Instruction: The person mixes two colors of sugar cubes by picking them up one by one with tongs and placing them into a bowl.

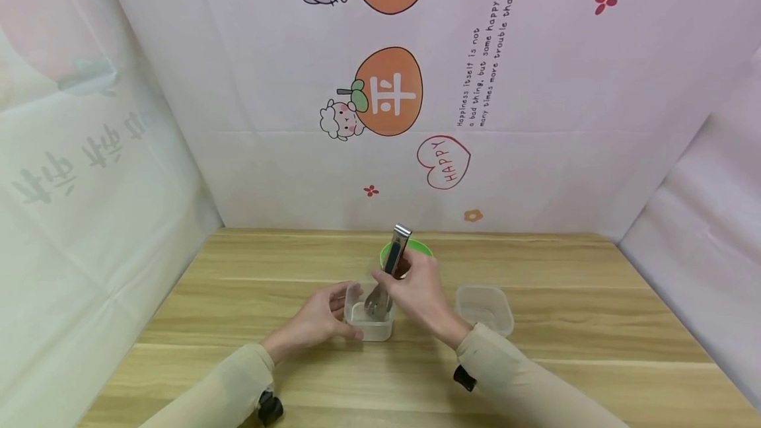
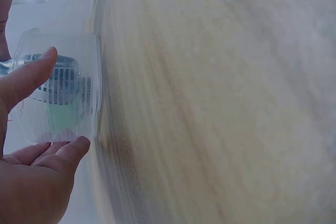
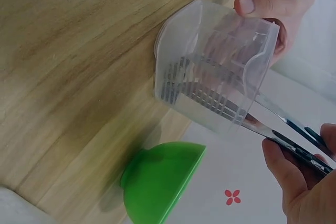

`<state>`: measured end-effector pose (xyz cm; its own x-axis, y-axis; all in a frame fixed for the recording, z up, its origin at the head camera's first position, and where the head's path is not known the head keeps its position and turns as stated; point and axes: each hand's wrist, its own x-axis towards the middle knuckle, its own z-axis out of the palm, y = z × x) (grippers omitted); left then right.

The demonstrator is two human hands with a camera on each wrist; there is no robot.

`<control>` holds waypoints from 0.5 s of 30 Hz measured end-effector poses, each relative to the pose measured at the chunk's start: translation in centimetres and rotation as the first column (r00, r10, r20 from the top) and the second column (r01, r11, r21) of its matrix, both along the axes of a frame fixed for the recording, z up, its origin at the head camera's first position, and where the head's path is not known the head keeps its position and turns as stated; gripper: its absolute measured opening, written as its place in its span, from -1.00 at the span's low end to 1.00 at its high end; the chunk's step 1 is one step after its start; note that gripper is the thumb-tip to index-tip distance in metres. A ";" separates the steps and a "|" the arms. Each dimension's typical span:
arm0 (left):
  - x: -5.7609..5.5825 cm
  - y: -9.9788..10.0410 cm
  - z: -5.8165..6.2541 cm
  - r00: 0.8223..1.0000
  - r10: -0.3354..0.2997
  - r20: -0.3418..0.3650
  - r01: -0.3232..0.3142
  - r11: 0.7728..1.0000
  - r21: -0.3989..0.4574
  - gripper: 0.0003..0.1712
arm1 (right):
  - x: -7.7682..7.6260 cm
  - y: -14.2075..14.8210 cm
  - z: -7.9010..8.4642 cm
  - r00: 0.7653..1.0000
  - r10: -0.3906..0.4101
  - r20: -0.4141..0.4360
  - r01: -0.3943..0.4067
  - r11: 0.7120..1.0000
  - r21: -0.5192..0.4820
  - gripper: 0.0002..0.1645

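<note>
A clear plastic container stands on the table, and my left hand grips its side with the thumb in front and fingers behind. In the left wrist view, the thumb lies along the container wall. Metal tongs with dark grip panels are pinched in my right hand. Their slotted heads point down inside the container, low near its bottom, as the right wrist view shows through the wall. Nothing shows between the tong heads.
Just behind the right hand sits a green bowl, partly hidden by it and the tongs. A second clear container stands to the right, beside the right wrist. Printed cloth hangs behind the wooden table and along both sides.
</note>
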<state>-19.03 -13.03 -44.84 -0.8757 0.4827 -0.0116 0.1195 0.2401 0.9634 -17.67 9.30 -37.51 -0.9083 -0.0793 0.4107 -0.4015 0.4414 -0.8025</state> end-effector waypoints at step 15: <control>0.0 0.0 0.0 1.000 -0.009 0.007 0.009 1.000 0.016 0.16 | -0.1 0.2 0.1 0.999 0.008 0.032 -0.007 1.000 -0.013 -0.78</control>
<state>-19.02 -12.99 -44.82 -0.8713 0.4906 -0.0097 0.1150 0.2235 0.9679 -17.79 9.52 -37.46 -0.9204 -0.0811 0.3826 -0.3788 0.4277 -0.8207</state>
